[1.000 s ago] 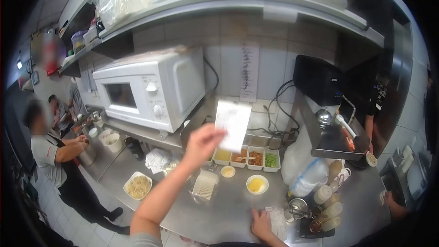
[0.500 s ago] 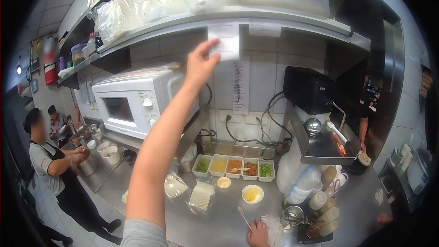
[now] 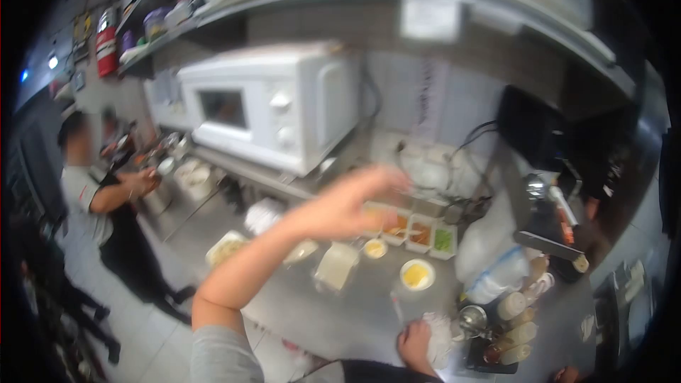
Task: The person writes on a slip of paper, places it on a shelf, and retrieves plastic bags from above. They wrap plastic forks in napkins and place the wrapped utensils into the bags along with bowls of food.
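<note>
My left hand [image 3: 355,202], blurred by motion, is in the air over the back of the counter, in front of the small white tubs. Its fingers look apart from the thumb, with nothing visible between them. A white paper slip [image 3: 430,18] hangs from the shelf edge above. Low on the counter, my right hand [image 3: 414,342] is closed around the end of a thin pen [image 3: 397,306], beside a crumpled whitish cloth [image 3: 440,340]. A white bowl with yellow food [image 3: 417,275] stands just beyond. One tub holds chopped green food [image 3: 444,240].
A white microwave [image 3: 319,110] stands at the back left. Squeeze bottles [image 3: 521,333] crowd the right side, near a metal ledge [image 3: 546,243]. A clear-wrapped pale stack [image 3: 337,266] lies mid-counter. A co-worker in a dark apron [image 3: 124,220] works at the left.
My left hand has left the paper slip and come down toward the tubs; the slip stays on the shelf edge. The view has shifted. My right hand remains by the cloth.
</note>
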`<state>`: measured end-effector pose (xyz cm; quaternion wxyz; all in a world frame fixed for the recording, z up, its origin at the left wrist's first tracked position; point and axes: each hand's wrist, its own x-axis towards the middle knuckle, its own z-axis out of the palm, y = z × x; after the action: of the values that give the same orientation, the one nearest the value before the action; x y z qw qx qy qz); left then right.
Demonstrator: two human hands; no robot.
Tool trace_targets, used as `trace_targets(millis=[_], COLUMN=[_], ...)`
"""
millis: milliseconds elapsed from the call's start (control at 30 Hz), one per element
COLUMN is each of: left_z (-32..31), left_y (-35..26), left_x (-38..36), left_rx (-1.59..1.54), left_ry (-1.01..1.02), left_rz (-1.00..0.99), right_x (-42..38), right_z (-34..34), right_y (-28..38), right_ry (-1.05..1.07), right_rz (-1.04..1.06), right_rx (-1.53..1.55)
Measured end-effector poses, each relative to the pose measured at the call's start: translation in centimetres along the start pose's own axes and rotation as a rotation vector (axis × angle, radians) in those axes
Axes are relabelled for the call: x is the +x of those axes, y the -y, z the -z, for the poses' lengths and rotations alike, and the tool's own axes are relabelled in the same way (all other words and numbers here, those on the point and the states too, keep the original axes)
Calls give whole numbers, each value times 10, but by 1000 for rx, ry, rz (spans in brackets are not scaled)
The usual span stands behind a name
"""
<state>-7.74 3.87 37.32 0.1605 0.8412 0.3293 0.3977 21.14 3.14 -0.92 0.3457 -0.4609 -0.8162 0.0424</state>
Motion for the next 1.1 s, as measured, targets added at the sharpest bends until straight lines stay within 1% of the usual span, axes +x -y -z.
trace_targets(millis=[33,67,100,133,200,233,300,333,400,433,467,500,533,600,633,700,733,800,833,867,900,933,967,1000,1033,1100], left_z=[-18,-34,-55,-77,-118,-122,-117,-109,-90,-84,-78,-73,-66,-53,-47,-40,-38,-32,-26,-21,-16,-8,-2,3,7,11], left_y=[-5,3,12,22,50,50,51,54,63,84,116,139,149,166,172,186,193,208,218,228,230,232,241,250,259,270], left_x=[-35,-72,-108,-144,-223,-250,-293,-306,-332,-356,-386,-405,-410,-416,-416,-409,-409,-412,-417,-422,-416,-410,-414,-420,-424,-434], left_rx=[-48,-165,-216,-269,-298,-310,-336,-346,-721,-723,-1145,-1559,-1558,-1444,-1447,-1114,-1125,-1035,-1128,-1218,-1204,-1188,-1132,-1074,-1074,-907], left_ry=[227,494,586,685,561,558,440,436,-170,-180,-487,-801,-797,-1225,-1215,-1298,-1266,-1336,-1322,-1304,-1334,-1372,-1342,-1324,-1317,-1349], left_rz=[103,234,382,518,591,605,845,857,1207,1219,1217,1156,1160,1085,1091,999,1005,914,829,739,722,693,717,744,703,795], right_x=[1,3,6,9,13,14,20,22,27,28,29,29,26,9,-3,-21,-28,-35,-40,-47,-49,-53,-50,-49,-42,-15], right_z=[-2,-3,-3,0,1,-2,-9,-11,-16,-11,0,9,15,23,24,28,30,32,33,32,27,18,14,16,20,29], right_y=[-1,-3,-3,-2,-4,-8,-15,-14,-9,-7,-4,-1,1,1,-5,-8,-7,-8,-14,-20,-28,-34,-35,-31,-23,2], right_ry=[-9,-19,-38,8,111,129,124,140,-39,-26,-12,-1,-1,-46,14,71,62,-19,-56,-54,-64,-175,-232,-211,-177,-226], right_rz=[-21,-48,-20,-46,-109,-110,-189,-188,-131,-126,-162,-202,-207,-457,-547,-643,-670,-629,-659,-633,-595,-569,-569,-643,-710,-713], right_rx=[38,74,80,72,73,76,29,30,-112,-105,-182,-262,-262,-538,-587,-546,-555,-487,-493,-472,-445,-474,-462,-429,-395,-340])
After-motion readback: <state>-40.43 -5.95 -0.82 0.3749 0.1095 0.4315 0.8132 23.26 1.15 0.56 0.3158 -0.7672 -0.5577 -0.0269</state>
